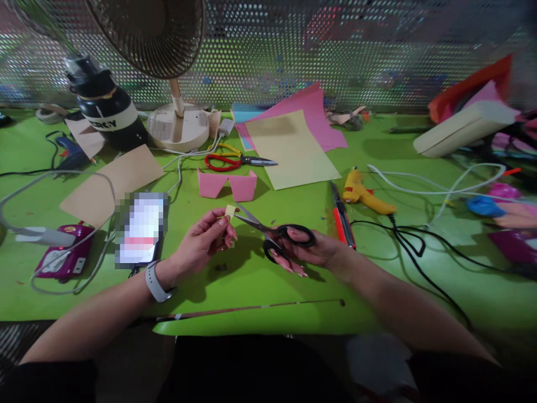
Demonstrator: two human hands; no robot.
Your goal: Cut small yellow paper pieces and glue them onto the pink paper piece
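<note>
My left hand (pixel 207 238) pinches a tiny pale yellow paper scrap (pixel 230 211) between thumb and fingertips, just above the green table (pixel 251 280). My right hand (pixel 308 252) has its fingers through the black handles of a pair of scissors (pixel 272 229). The blades are parted and their tips touch the scrap's edge. A grey watch sits on my left wrist.
Behind my hands lie a folded pink paper shape (pixel 227 184), red-handled scissors (pixel 235 162), yellow and pink sheets (pixel 293 148), a yellow glue gun (pixel 364 196) and a red cutter (pixel 342 215). A phone (pixel 140 229), fan base (pixel 178 126), dark bottle (pixel 107 106) and cables crowd the left.
</note>
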